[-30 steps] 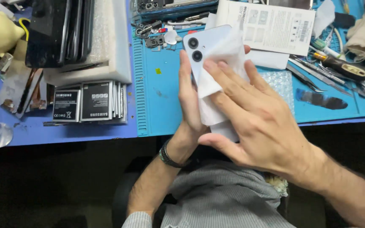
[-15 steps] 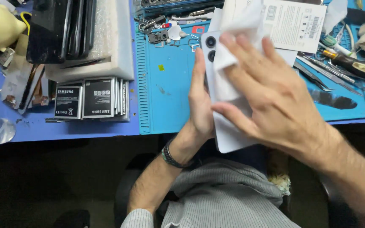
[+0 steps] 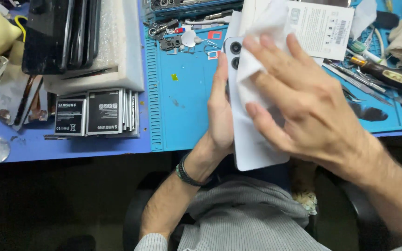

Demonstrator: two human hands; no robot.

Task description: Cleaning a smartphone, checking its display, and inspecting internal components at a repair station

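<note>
The left hand (image 3: 220,109) grips a white phone (image 3: 252,144), twin lenses up; right hand (image 3: 303,102) fingers (image 3: 275,56) spread, pressing a white cloth (image 3: 257,51) onto it.

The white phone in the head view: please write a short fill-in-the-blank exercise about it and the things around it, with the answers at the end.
1. The left hand grips the white phone along its ____ edge.
2. The right hand presses a white ____ against the phone's back.
3. The phone's camera lenses point ____ the person's body.
4. The stack of black batteries lies on the ____ side of the blue mat.

Missing words: left; cloth; away from; left
</note>
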